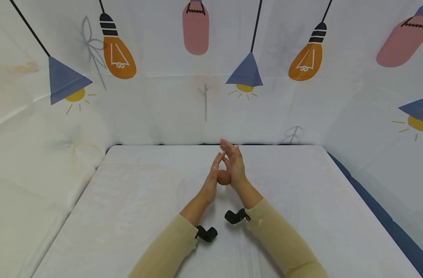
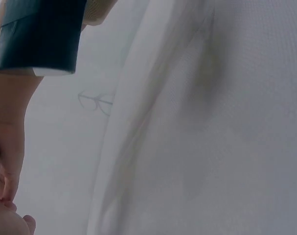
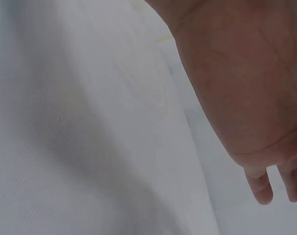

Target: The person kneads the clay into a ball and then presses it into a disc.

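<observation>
A smooth reddish-brown ball (image 1: 224, 177) is caught between the two palms, above the table. My left hand (image 1: 210, 184) bears on its left side, with fingers extended forward. On the other side my right hand (image 1: 236, 166) faces it, fingers also stretched out and tips close to those of the left. Whether the fingertips touch, I cannot tell. The right wrist view has a large palm (image 3: 246, 83) at its right, with the ball out of sight there.
A white-covered table (image 1: 145, 193) spreads below the hands. Behind it hangs a pale cloth (image 1: 163, 104) printed with lamps and bulbs. Small black cameras (image 1: 207, 234) are strapped at both wrists, over beige sleeves (image 1: 281, 239).
</observation>
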Available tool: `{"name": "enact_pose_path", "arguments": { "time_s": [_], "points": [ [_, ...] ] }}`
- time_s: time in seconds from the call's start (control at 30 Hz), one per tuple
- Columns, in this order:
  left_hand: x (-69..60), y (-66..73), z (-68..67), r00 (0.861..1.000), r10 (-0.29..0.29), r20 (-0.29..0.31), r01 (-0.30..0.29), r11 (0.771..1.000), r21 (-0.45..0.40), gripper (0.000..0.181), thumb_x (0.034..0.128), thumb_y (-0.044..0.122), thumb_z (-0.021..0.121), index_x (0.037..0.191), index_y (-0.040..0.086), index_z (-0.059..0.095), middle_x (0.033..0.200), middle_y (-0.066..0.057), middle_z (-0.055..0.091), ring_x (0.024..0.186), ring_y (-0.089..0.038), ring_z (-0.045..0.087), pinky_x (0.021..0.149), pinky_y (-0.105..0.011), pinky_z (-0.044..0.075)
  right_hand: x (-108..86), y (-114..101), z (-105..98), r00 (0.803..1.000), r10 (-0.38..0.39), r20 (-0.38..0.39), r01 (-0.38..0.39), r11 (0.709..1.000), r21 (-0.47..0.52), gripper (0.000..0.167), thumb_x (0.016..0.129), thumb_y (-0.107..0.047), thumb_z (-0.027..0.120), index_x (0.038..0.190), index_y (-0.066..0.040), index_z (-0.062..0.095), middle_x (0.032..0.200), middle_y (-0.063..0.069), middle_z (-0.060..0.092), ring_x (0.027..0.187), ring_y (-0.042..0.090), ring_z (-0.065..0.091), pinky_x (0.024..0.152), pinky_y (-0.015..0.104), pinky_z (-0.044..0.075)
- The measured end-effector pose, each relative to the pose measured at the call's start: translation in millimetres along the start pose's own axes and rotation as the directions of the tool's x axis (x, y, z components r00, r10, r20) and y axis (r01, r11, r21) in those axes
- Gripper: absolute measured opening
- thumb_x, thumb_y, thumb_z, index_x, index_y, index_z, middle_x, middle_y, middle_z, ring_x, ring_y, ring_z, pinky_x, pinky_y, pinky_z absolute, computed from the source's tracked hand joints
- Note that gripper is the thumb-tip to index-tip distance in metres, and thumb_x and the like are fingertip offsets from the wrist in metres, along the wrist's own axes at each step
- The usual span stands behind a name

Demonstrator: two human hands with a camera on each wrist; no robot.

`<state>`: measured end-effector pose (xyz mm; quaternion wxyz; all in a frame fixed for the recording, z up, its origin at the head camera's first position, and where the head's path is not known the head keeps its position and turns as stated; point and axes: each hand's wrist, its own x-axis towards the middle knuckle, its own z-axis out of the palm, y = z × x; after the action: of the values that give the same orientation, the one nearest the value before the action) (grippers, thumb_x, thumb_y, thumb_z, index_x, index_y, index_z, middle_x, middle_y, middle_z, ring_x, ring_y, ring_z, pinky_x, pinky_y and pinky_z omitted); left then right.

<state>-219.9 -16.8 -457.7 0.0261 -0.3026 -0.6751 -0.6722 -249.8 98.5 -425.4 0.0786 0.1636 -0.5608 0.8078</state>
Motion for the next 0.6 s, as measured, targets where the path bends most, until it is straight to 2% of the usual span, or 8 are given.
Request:
{"name": "enact_pose_path", "arguments": {
  "time_s": [0.17,0.33,0.43,0.6],
  "points": [
    [0.2,-5.4,3.6,0.999,0.025,-0.036,-0.028,0.996,-0.079,0.076,0.1050,0.059,0.006,0.160,0.008,0.018,0.168,-0.010,0.005,0.153,-0.026,-0.001,0.117,-0.062,0.001,0.8,6.9,0.9,0.999,0.032,0.036,-0.033,0.999,0.030,0.064,0.109,-0.039,0.018,0.149,0.007,0.037,0.157,0.018,0.036,0.147,0.033,0.024,0.120,0.044,0.020],
    [3.0,-1.7,2.2,0.990,0.026,-0.137,-0.037,0.997,-0.074,0.067,0.1077,0.051,0.008,0.161,0.010,0.015,0.168,-0.007,0.008,0.153,-0.025,0.002,0.119,-0.058,0.000,-3.7,12.8,5.7,0.988,0.073,0.135,-0.072,0.997,-0.012,0.062,0.109,-0.037,0.014,0.155,0.003,0.026,0.163,0.016,0.024,0.151,0.030,0.015,0.121,0.048,0.009],
    [5.8,2.2,-0.2,0.980,0.008,-0.200,-0.019,0.998,-0.052,0.072,0.1054,0.059,0.011,0.161,0.014,0.014,0.168,-0.004,0.009,0.153,-0.024,0.004,0.118,-0.059,0.001,-7.4,16.2,9.2,0.981,0.070,0.182,-0.065,0.997,-0.035,0.061,0.109,-0.036,0.015,0.157,0.001,0.022,0.165,0.016,0.019,0.152,0.028,0.014,0.122,0.048,0.009],
    [10.0,5.6,-4.8,0.955,-0.063,-0.290,0.048,0.997,-0.057,0.097,0.0914,0.083,0.019,0.162,0.016,0.012,0.167,-0.004,0.009,0.153,-0.025,0.006,0.117,-0.061,0.004,-15.1,20.5,14.9,0.967,0.080,0.240,-0.062,0.995,-0.080,0.063,0.109,-0.043,0.016,0.158,-0.004,0.025,0.165,0.012,0.022,0.151,0.025,0.017,0.121,0.046,0.013]
  ]
}}
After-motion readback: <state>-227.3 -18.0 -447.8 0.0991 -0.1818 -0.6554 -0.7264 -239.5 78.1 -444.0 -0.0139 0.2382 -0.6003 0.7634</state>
